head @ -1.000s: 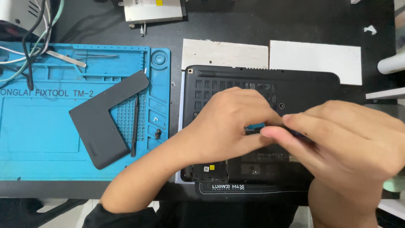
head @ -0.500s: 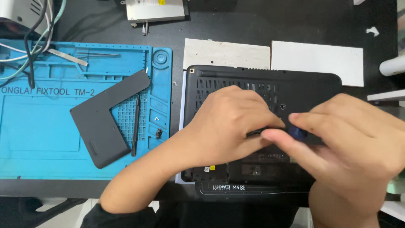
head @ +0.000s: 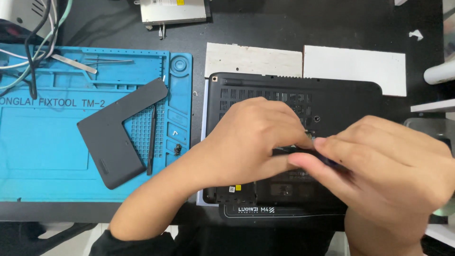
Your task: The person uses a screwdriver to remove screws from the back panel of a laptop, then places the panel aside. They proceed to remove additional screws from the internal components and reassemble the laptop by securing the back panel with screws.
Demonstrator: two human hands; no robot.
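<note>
Two bare hands meet over the underside of a black laptop [head: 332,97] that lies bottom-up on a dark work table [head: 284,28], toward the right of the view. The left hand [head: 251,142] rests palm-down on the laptop's base, fingers curled inward toward the centre. The right hand [head: 384,166] comes in from the right, its fingers pinched narrowly around a slim dark tool [head: 289,151] with a hint of blue at the grip; the tool lies across the base between both hands, and the left fingertips touch its near end. Whether the left hand actually grips it cannot be told. Vent slots run along the laptop's far edge. Two white rectangular boards [head: 353,66] lie just beyond the laptop, partly under it.

Left of the laptop sits a blue silicone repair mat [head: 42,156] with moulded compartments. On it rest an L-shaped black cover panel [head: 111,137], a thin black pry stick [head: 151,140] just beside the panel, some tiny dark screws [head: 178,150] in a compartment, and metal tweezers [head: 73,63] near the top. Grey cables [head: 35,42] cross the mat's upper left corner. A silver metal drive casing [head: 173,10] lies at the table's far edge.
</note>
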